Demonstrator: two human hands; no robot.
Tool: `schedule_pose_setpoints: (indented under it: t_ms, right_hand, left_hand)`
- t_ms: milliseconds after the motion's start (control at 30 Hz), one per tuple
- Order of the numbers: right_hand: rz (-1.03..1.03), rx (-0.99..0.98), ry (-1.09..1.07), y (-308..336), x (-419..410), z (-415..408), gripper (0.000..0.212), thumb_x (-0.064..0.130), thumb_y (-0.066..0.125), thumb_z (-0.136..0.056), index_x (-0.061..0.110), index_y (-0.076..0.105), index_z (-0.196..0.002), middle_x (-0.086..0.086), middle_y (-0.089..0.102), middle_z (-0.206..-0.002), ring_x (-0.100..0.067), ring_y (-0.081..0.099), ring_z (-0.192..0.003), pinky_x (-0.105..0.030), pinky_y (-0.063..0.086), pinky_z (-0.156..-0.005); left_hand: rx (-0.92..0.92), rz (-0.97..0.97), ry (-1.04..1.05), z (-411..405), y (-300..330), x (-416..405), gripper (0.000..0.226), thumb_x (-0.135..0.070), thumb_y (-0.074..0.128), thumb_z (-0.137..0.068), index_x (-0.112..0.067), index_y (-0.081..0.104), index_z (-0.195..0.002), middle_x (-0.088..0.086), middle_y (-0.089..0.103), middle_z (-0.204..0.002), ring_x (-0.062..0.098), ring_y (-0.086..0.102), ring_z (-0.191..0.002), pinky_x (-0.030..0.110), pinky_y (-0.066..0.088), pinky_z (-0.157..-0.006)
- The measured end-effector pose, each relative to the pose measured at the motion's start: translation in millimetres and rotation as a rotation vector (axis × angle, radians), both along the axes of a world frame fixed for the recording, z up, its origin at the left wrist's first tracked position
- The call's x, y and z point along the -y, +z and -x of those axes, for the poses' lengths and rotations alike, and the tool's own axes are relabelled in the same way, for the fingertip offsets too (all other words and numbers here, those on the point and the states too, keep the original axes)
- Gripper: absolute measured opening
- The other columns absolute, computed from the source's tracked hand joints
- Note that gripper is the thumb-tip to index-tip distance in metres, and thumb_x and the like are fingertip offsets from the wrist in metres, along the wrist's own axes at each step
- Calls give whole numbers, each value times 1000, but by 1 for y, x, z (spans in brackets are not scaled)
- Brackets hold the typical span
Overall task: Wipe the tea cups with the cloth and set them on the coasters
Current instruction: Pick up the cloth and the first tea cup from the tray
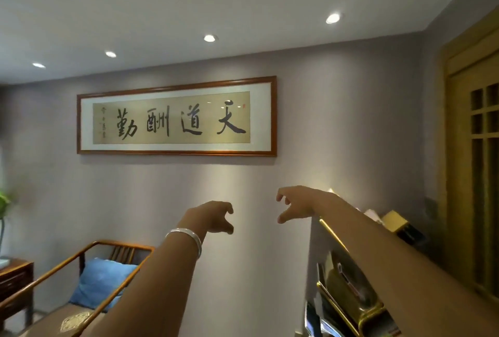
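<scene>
Your left hand [213, 216] and right hand [295, 205] reach out with loose, curled fingers, holding nothing; no cups or cloth show here

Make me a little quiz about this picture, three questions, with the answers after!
1. True or false: the left hand holds a tea cup.
2. What colour is the cushion on the wooden bench? A red, B blue, C green.
3. Fill in: the silver bracelet is on the ___ wrist.

Key:
1. False. Both it and the right hand are stretched out with loosely curled fingers, holding nothing; no cups, cloth or coasters are in view.
2. B.
3. Left.
</scene>
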State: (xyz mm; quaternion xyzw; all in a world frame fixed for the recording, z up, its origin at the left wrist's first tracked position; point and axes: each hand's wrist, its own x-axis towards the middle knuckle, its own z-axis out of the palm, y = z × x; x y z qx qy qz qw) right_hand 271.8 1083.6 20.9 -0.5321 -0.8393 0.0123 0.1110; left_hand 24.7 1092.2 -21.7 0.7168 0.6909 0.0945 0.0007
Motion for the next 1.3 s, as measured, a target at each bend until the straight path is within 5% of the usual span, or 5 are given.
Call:
schedule_pose_setpoints:
  t_ms: [433,700,1067,1300]
  right_hand:
    - [68,-47,404,-24,-226,144,66,45,73,-76,21,45,-131,-5,54,-132,-22,54,-113,-34,46,-93]
    - [57,32,658,-42,-277,307,66,44,74,-76,20,44,-131,-5,54,-132,-23,52,-117,-32,42,-95]
    - [-42,-50,942,11,-335,558,67,44,73,-77,18,45,-132,-4,56,-129,-21,54,-114,-32,44,-94]
    - [-19,-57,1156,-9,-330,708,64,39,73,-78,16,46,-131,-6,56,-129,-20,55,-111,-30,46,-91]
  left_hand:
    - [-16,2,401,119,7,-110,61,-38,73,-84,-31,47,-138,5,53,-141,27,53,-126,47,43,-108]
    - [21,15,718,267,-2,-102,63,-35,73,-85,-23,46,-141,6,48,-146,28,49,-130,43,44,-106]
    - [28,-60,857,457,32,-129,56,-27,71,-89,-18,49,-139,9,54,-141,31,56,-123,40,50,-96]
    - [-16,-5,1045,561,18,-103,60,-36,70,-89,-23,46,-142,5,50,-146,30,50,-130,46,43,-108]
